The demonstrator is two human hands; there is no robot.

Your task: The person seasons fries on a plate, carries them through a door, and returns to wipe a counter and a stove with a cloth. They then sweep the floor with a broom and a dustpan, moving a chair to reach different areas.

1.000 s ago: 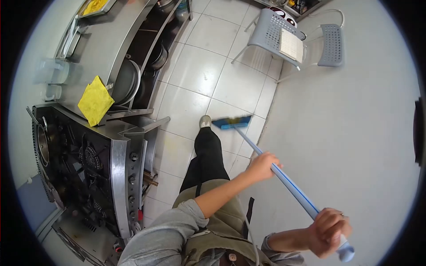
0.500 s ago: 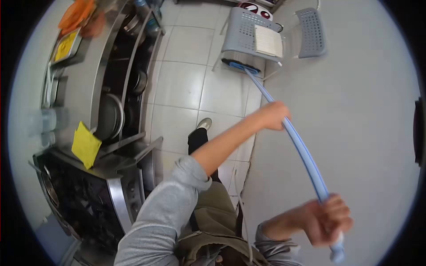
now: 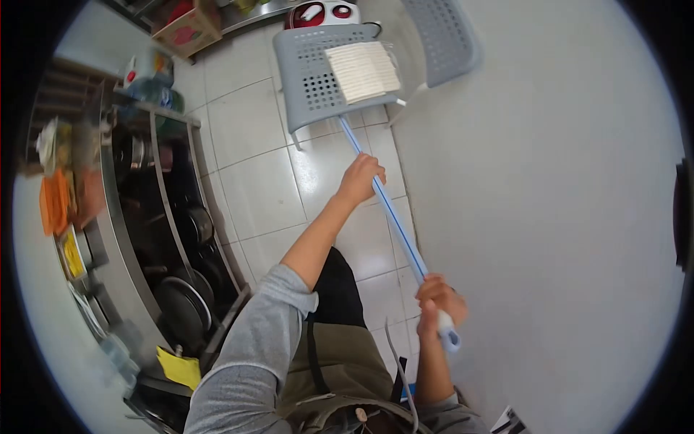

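A long light-blue pole (image 3: 400,226) runs from under a grey perforated chair (image 3: 311,83) down toward my body. My left hand (image 3: 361,179) is wrapped round its middle, a short way below the chair. Near the capped lower end, my right hand (image 3: 439,300) is closed round the same pole. The pole's far end is hidden beneath the chair seat. On that seat lies a cream ribbed pad (image 3: 363,71).
Steel shelving with pans (image 3: 182,307) stands along the left, a yellow cloth (image 3: 179,367) at its near end. A second grey chair back (image 3: 441,40) is by the right wall (image 3: 549,217). A cardboard box (image 3: 186,30) sits at the back left.
The view has shifted and the chair appears nearer. The pole's far end, seen before with its blue and black head, has gone under the seat. Both hands still hold the pole, now at a steeper angle.
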